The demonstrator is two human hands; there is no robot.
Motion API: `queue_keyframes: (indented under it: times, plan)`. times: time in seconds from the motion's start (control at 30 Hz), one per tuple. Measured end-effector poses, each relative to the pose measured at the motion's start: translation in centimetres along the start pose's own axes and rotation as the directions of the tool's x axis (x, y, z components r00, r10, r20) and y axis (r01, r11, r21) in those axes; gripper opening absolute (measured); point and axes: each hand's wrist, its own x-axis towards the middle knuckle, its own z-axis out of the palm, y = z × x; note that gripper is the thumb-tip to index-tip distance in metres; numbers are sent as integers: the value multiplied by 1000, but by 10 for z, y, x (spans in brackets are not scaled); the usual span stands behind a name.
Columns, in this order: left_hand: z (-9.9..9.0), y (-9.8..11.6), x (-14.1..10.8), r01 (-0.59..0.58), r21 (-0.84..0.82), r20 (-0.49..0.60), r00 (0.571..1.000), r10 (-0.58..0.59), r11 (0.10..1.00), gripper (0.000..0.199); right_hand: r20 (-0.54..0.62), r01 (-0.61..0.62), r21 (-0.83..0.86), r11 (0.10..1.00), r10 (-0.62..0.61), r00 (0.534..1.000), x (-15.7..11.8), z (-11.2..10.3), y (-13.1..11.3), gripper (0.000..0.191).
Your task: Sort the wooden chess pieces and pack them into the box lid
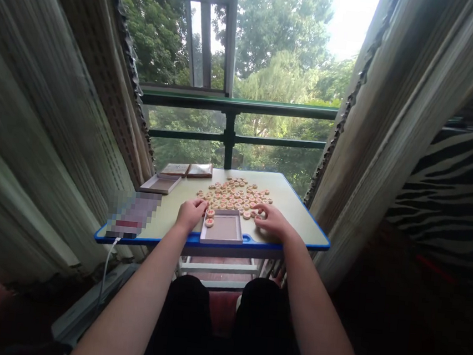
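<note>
Many round wooden xiangqi pieces (235, 193) with painted characters lie spread over the table. At the near edge stands a shallow open box (227, 230), with two red-marked pieces (209, 218) lying in it along its left side. My left hand (191, 214) rests at the box's upper left corner, its fingers pressed together. Whether they grip the rim or a small piece is hidden. To the right of the box, my right hand (274, 222) has its thumb and fingers curled about a single xiangqi piece (258, 217) at the near right of the spread.
The small table (299, 220) has a blue edge. At its back left are another shallow tray (160, 183) and two flat boxes (200, 170). A blurred-out device (134, 215) with a white cable (108, 260) lies on the left. Curtains (366, 128) flank both sides; a green railing (235, 106) stands behind.
</note>
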Motion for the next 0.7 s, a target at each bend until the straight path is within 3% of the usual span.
queue_keyframes:
  times: [0.27, 0.43, 0.6, 0.7]
  plan:
    - [-1, -7, 2, -65, 75, 18, 998, 64, 995, 30, 143, -28, 253, 967, -8, 990, -5, -7, -2, 43]
    - [0, -9, 4, -59, 68, 12, 998, 58, 996, 30, 61, -7, 173, 985, -4, 998, -4, -8, -2, 34]
    - [0, -9, 5, -61, 77, 4, 998, 60, 995, 30, 92, 26, 77, 997, -34, 995, -4, -5, -3, 15]
    - [1, -9, 4, -54, 72, -4, 998, 55, 996, 30, 83, 38, 52, 998, -43, 996, -4, -5, -4, 13]
